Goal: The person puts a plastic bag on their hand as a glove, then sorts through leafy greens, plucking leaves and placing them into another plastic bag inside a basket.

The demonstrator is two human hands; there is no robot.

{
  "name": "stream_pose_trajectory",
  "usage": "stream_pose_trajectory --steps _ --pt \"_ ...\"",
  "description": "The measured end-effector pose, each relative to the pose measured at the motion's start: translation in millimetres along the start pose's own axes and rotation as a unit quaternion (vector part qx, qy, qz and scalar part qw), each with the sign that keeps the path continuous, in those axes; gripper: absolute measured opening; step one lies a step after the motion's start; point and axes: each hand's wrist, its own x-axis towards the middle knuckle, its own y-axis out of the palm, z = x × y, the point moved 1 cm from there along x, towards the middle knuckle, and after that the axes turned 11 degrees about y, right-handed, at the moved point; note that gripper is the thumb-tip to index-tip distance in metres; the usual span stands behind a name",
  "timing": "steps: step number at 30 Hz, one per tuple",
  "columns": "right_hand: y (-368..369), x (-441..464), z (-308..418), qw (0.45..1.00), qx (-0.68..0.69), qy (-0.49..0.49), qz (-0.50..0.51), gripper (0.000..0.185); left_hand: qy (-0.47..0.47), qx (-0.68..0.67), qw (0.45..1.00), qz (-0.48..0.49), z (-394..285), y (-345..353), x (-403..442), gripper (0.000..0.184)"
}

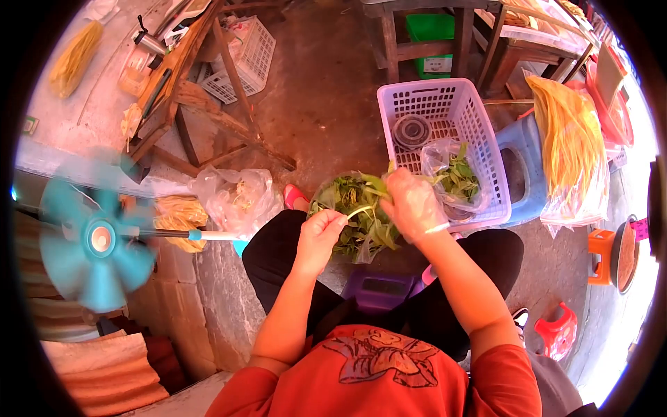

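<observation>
My left hand [322, 238] is closed in a pinch on the pale end of a green stem [359, 210]. To its right my right hand [415, 206], in a thin clear glove, is closed around leafy greens at the stem's other side; its fingertips are partly hidden. Below both hands lies a bag of leafy greens [368, 235] between my knees. A lilac plastic basket [499, 167] stands to the right, with a clear bag of picked leaves [458, 178] and a dark round object [411, 131] inside.
A teal fan [101, 240] spins at the left. Beside it lie a clear plastic bag [240, 198] and a wooden frame [222, 121]. A blue stool [526, 163] and yellow bundles [568, 139] are at the right, with a red stool [558, 332] lower down.
</observation>
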Motion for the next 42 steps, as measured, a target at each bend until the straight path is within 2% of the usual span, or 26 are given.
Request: stream_pose_trajectory --steps 2,4,6,7,10,14,15,18,21,23,24,25,26,28,30,33,34,35,38,41,42 --pt "27 17 -31 0.995 0.063 0.023 -0.075 0.023 -0.007 -0.050 0.998 -0.030 -4 1 -1 0.011" --pt "29 22 -37 0.970 0.230 0.070 0.022 0.024 -0.003 -0.101 0.994 -0.052 0 -3 0 0.012" --pt "20 19 -27 0.903 0.392 0.088 0.151 0.027 0.002 -0.134 0.988 -0.074 0 -8 1 0.013" --pt "29 20 -28 0.895 0.401 0.067 0.181 0.029 0.004 -0.141 0.986 -0.083 0 -8 1 0.013" --pt "46 12 -17 0.828 0.508 0.082 0.220 0.035 -0.001 -0.140 0.985 -0.103 -2 -4 0 0.014" --pt "44 5 -1 0.761 0.583 0.098 0.267 0.029 0.011 -0.119 0.987 -0.103 -1 0 1 0.014" --pt "49 6 -3 0.766 0.566 0.149 0.266 0.026 0.016 -0.112 0.988 -0.105 -2 1 0 0.014" --pt "46 6 -4 0.730 0.605 0.145 0.281 0.023 0.029 -0.086 0.990 -0.106 -4 1 0 0.013" --pt "46 16 -12 0.889 0.397 0.114 0.197 0.022 0.026 -0.043 0.995 -0.091 -4 4 0 0.012" --pt "37 14 -13 0.964 0.263 0.043 0.027 0.024 0.019 0.006 0.997 -0.079 -1 9 -2 0.011" --pt "28 13 -11 0.980 0.189 0.004 -0.058 0.024 0.023 -0.001 0.996 -0.083 -1 10 -2 0.011" --pt "12 15 -12 0.983 0.164 0.011 -0.078 0.025 0.027 -0.007 0.996 -0.087 -1 10 -1 0.011" --pt "20 22 -22 0.967 0.202 0.098 -0.119 0.023 0.031 -0.014 0.995 -0.089 -2 10 -1 0.011" --pt "33 35 -44 0.965 0.211 0.037 -0.153 0.020 0.033 -0.054 0.992 -0.107 -4 6 1 0.012" --pt "38 35 -42 0.938 0.336 0.076 -0.040 0.018 0.039 -0.070 0.988 -0.133 -3 2 2 0.013" --pt "56 26 -33 0.857 0.491 0.115 0.110 0.017 0.040 -0.077 0.985 -0.151 0 0 4 0.014" --pt "63 21 -27 0.822 0.535 0.125 0.154 0.017 0.036 -0.076 0.984 -0.155 2 1 4 0.014" --pt "63 15 -15 0.798 0.566 0.133 0.156 0.013 0.052 -0.047 0.985 -0.158 4 3 4 0.014" --pt "53 3 1 0.648 0.677 0.205 0.283 0.020 0.108 0.048 0.980 -0.162 6 10 5 0.015" --pt "44 2 2 0.607 0.690 0.185 0.349 0.024 0.159 0.139 0.964 -0.162 1 16 4 0.016" --pt "43 1 4 0.606 0.692 0.189 0.344 0.024 0.164 0.149 0.962 -0.162 1 16 4 0.016"
